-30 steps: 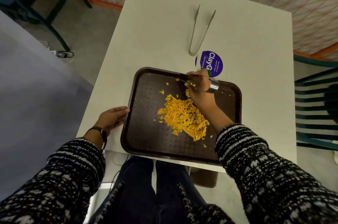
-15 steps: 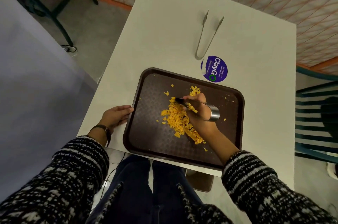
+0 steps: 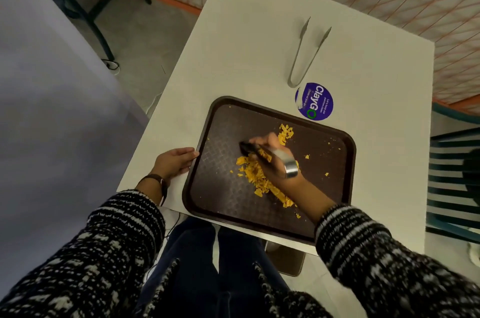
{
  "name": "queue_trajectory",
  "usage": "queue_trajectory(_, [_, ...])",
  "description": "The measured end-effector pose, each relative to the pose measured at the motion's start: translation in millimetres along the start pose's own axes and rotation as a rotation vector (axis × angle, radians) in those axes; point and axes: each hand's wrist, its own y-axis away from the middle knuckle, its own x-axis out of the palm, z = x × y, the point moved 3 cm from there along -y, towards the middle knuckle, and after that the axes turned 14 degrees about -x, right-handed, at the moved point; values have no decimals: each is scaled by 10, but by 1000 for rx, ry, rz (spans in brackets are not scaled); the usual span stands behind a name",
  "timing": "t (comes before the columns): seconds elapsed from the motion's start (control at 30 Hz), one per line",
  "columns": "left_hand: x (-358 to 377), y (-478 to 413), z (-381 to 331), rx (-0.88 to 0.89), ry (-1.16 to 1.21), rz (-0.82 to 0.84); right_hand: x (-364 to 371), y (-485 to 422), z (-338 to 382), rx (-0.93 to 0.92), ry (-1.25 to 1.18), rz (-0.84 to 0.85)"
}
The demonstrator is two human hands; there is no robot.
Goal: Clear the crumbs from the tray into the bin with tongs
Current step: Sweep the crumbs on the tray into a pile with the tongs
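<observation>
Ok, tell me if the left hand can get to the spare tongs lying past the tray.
Probably yes. The left hand holds nothing, just touching the tray rim, and bare table lies between it and the spare tongs; it is a long reach, though.

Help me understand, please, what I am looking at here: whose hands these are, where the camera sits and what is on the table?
There is no machine here: a person wears a camera on the head, and it looks down at their own two hands. On the white table lies a brown tray with a heap of yellow crumbs. The left hand rests flat against the tray's left edge. The right hand grips dark-tipped tongs over the crumbs. A second pair of metal tongs lies beyond the tray, beside a round purple sticker. The bin is not in view.
</observation>
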Motion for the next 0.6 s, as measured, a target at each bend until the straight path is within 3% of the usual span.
queue_trajectory(0.23, [-4,19,-3,5,-2,1,-259,-285,233,-151,-19,-166])
queue_trajectory(0.5, [-2,38,-4,20,-4,0,-154,-311,190,-220,133,-3])
queue_trajectory(0.6, [-10,25,-4,17,-4,6,-64,15,67,-82,124,45])
